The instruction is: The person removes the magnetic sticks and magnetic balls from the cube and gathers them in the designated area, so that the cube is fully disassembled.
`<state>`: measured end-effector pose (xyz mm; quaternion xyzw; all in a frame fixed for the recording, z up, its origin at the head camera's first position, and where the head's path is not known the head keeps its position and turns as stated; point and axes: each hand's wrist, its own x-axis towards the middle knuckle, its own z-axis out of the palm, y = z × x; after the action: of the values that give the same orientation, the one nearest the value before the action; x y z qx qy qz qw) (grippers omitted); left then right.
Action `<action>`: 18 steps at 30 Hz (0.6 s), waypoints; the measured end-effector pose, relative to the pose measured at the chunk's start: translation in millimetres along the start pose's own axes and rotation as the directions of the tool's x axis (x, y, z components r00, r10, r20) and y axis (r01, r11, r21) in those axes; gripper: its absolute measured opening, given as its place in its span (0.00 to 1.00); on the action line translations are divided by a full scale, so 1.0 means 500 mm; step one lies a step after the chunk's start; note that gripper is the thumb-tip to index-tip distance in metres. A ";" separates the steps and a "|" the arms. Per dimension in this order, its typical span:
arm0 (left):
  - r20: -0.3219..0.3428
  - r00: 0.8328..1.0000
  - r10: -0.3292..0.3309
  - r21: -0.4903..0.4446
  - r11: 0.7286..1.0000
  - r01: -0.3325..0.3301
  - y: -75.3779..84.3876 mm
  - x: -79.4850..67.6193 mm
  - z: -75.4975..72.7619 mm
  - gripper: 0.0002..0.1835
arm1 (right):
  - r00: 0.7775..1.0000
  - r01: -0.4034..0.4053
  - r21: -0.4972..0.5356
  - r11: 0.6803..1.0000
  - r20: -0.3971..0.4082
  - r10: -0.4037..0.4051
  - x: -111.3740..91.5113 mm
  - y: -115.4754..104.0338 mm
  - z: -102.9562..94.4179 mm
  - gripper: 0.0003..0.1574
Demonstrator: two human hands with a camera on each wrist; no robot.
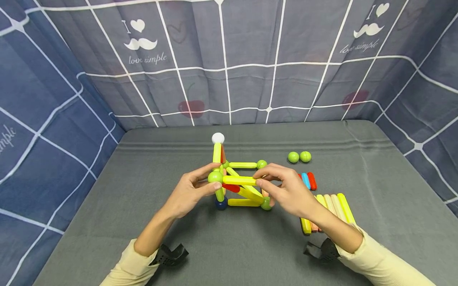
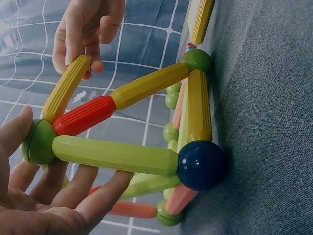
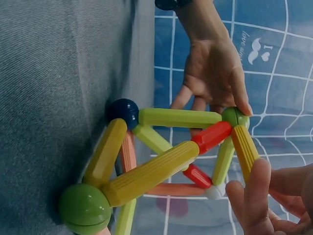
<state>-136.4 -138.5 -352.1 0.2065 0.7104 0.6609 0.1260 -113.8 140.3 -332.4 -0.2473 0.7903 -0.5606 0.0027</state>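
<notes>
A frame of magnetic rods and balls stands on the grey cloth in the middle of the head view. My left hand [image 1: 187, 191] grips the green ball [image 1: 215, 177] at its upper near corner between thumb and fingers. From that ball a yellow rod [image 1: 239, 180] points right, its far end pinched by my right hand [image 1: 286, 190]. Below the ball, a light green rod [image 2: 115, 154] runs down to a dark blue ball [image 2: 201, 165]. A short red rod [image 3: 212, 137] and a yellow rod [image 3: 151, 174] slant from it to a lower green ball [image 3: 85, 208]. A white ball [image 1: 218, 138] tops the rear.
Two loose green balls [image 1: 299, 157] lie at the back right. Nearer are a short blue rod [image 1: 305, 180] and a short red rod [image 1: 312, 181], then a row of long rods [image 1: 345, 208] partly under my right forearm. A patterned curtain [image 1: 250, 87] encloses the surface.
</notes>
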 end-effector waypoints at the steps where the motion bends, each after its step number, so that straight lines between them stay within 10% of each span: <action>1: 0.000 1.000 0.002 -0.004 1.000 -0.002 0.000 0.000 0.000 0.32 | 1.000 0.001 0.006 1.000 0.000 -0.001 0.000 0.000 0.001 0.06; 18: 0.000 1.000 0.000 -0.006 1.000 0.000 -0.001 0.001 0.000 0.31 | 0.993 -0.104 0.039 0.994 0.059 0.102 -0.007 0.010 0.003 0.16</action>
<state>-136.9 -138.0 -352.3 0.2060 0.7086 0.6629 0.1264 -112.3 141.6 -338.3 -0.2218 0.7898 -0.5688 0.0592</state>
